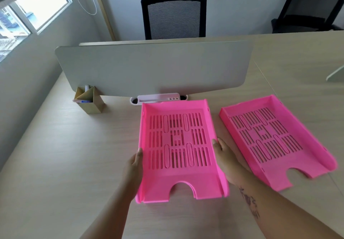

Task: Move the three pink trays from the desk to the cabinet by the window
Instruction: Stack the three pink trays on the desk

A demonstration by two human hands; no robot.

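Two pink slotted trays are in view on the wooden desk [55, 164]. The nearer pink tray [178, 175] lies in the middle, its notched end toward me. My left hand [135, 166] grips its left side wall and my right hand [226, 157] grips its right side wall, fingers curled over the rims. Whether it rests on the desk or is slightly lifted I cannot tell. A second pink tray [275, 138] lies flat to the right, angled, untouched. A third tray does not show separately.
A grey divider panel [152, 67] stands across the desk behind the trays. A gold pen holder [89, 99] sits at its left end, a white organiser [158, 98] at its base. Two black chairs [175, 15] stand beyond. A window [28, 15] is at upper left.
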